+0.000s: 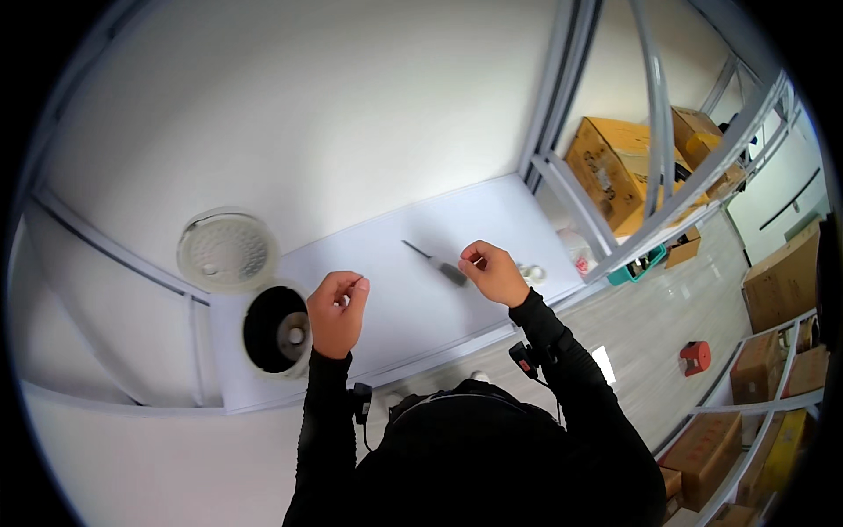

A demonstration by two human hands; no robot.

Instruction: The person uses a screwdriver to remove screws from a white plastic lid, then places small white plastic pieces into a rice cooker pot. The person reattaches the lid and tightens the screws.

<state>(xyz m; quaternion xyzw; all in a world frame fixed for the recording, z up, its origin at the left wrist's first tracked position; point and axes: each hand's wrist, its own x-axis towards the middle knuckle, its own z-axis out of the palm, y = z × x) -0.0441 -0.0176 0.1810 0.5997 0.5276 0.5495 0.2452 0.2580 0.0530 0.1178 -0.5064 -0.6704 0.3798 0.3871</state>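
Note:
My left hand (pixel 335 316) hovers beside the open rice cooker (pixel 253 329), fingers curled in and thumb against them. Whatever it may hold is hidden. The cooker has a dark inside with a pale round disc (pixel 295 335) at its bottom, and its whitish lid (pixel 226 250) is tipped back toward the wall. My right hand (pixel 496 274) is closed in a pinch just right of a screwdriver (pixel 450 271); anything in it is too small to make out. The screwdriver has a dark grey handle and thin shaft and appears to lie on the table, its tip pointing far left.
Small white round pieces (pixel 532 273) lie on the white table (pixel 386 307), right of my right hand. A grey metal frame (pixel 575 198) stands at its right end. Beyond are cardboard boxes (pixel 615 167), a red stool (pixel 695 357) on the floor and shelves of cartons (pixel 702 452).

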